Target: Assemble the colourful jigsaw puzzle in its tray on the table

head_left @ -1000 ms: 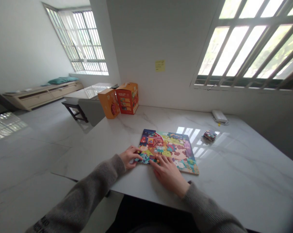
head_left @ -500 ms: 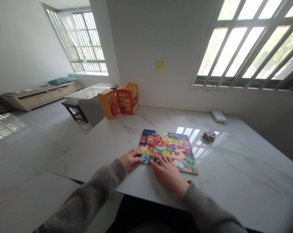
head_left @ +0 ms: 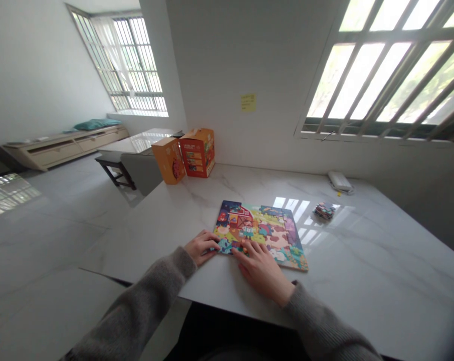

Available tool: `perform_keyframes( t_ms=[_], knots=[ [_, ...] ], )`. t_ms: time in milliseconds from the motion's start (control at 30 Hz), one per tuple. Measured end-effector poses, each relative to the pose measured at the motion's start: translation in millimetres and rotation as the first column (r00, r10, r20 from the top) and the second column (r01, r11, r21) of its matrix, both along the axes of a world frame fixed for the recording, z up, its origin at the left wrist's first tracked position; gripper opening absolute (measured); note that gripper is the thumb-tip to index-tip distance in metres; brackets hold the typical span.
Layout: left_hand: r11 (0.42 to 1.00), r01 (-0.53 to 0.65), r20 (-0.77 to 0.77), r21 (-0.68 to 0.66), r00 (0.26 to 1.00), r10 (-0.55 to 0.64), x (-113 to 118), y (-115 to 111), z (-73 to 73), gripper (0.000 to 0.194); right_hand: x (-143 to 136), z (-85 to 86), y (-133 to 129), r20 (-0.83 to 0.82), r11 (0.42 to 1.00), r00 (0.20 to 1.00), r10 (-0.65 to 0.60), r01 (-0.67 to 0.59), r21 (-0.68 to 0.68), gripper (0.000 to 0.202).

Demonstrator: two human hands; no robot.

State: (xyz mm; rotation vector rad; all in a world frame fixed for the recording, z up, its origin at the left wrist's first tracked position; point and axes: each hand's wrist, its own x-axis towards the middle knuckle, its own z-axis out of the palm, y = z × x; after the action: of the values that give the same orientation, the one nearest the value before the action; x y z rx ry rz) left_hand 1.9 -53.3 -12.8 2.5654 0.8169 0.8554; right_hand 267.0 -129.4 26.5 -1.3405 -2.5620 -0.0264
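A colourful jigsaw puzzle (head_left: pixel 277 231) with a barn, a cow and a farmer lies flat on the table, with a pale gap along its top edge. My left hand (head_left: pixel 202 247) rests at its lower left corner, fingertips touching the edge. Across the lower edge lies my right hand (head_left: pixel 262 271), palm down with the fingers spread on the pieces. That hand covers part of the bottom row. A small stack of loose puzzle pieces (head_left: pixel 323 211) sits to the right of the puzzle, apart from both hands.
The white marbled table (head_left: pixel 373 271) ends close in front of me. An orange box (head_left: pixel 169 160) and a red-orange box (head_left: pixel 198 159) stand at its back left. At the back right lies a white device (head_left: pixel 338 180) with a cable. A yellow note (head_left: pixel 248 103) hangs on the wall.
Almost nothing differs. Both hands keep their places on the puzzle, with only a tiny shift of the fingers, and the view has moved slightly.
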Motion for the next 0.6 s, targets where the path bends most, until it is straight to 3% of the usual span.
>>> perform_keyframes(
  t_ms=[100, 200, 267, 400, 600],
  knots=[
    [0.996, -0.083, -0.011, 0.023, 0.996, 0.083, -1.7, -2.5, 0.1, 0.019, 0.6, 0.5, -0.2, -0.006, 1.000, 1.000, -0.003, 0.003, -0.004, 0.045],
    [0.964, -0.256, -0.074, 0.069, 0.962, 0.261, -7.3, -5.8, -0.5, 0.038, 1.2, -0.2, -0.3, -0.012, 1.000, 1.000, -0.006, 0.006, -0.008, 0.046],
    [0.943, -0.327, -0.124, 0.059, 0.935, 0.332, -11.3, -7.4, -1.9, 0.037, 1.4, -1.0, -0.3, -0.014, 1.000, 1.000, -0.005, 0.005, -0.012, 0.047],
    [0.948, -0.319, -0.163, 0.016, 0.934, 0.317, -14.4, -7.4, -4.9, 0.012, 1.8, -1.9, -0.5, -0.019, 1.000, 1.000, -0.006, 0.005, -0.012, 0.047],
    [0.955, -0.297, -0.140, -0.002, 0.946, 0.293, -12.6, -6.8, -1.6, 0.007, 2.0, -1.2, -1.8, -0.033, 1.000, 0.999, -0.011, 0.011, -0.004, 0.045]
  ],
)
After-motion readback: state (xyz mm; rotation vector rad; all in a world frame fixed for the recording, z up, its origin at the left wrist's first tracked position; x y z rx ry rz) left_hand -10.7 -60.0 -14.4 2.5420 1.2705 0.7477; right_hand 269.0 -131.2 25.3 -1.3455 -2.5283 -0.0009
